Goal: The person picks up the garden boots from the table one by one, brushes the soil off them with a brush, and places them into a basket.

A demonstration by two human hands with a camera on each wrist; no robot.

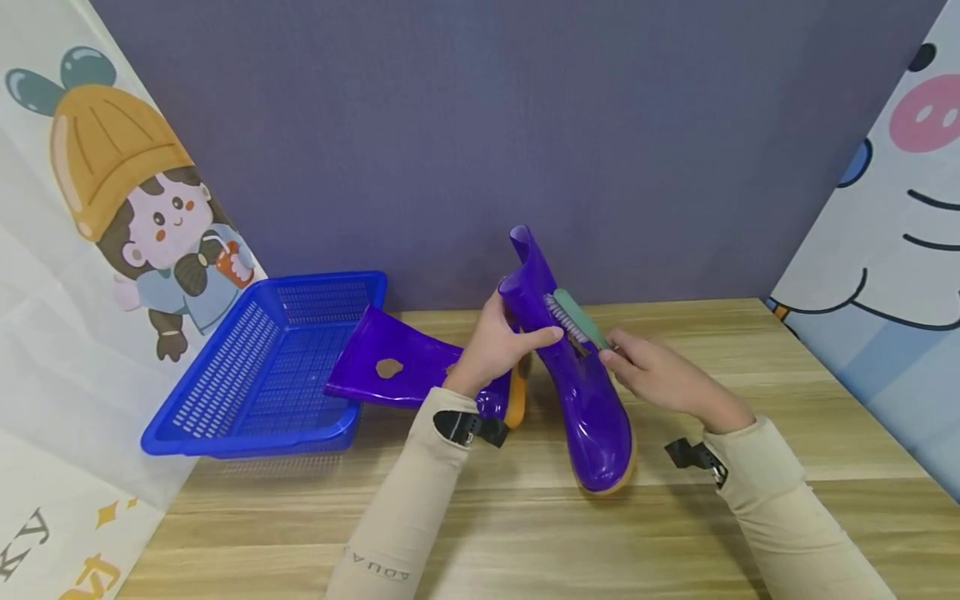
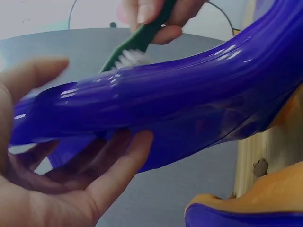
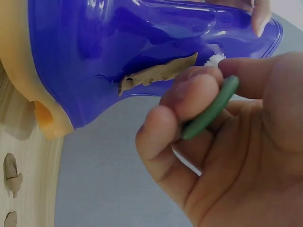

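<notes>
A purple rubber boot with a tan sole stands upright on the wooden table. My left hand grips its shaft near the top, thumb across the front; in the left wrist view my fingers curl under the shaft. My right hand holds a green brush and presses its white bristles against the shaft. In the right wrist view the brush handle is pinched just beside a brown mud smear on the boot.
A second purple boot with a brown mud patch lies on its side, its shaft resting over the rim of a blue plastic basket at the left. Printed screens stand on both sides, with a grey wall behind.
</notes>
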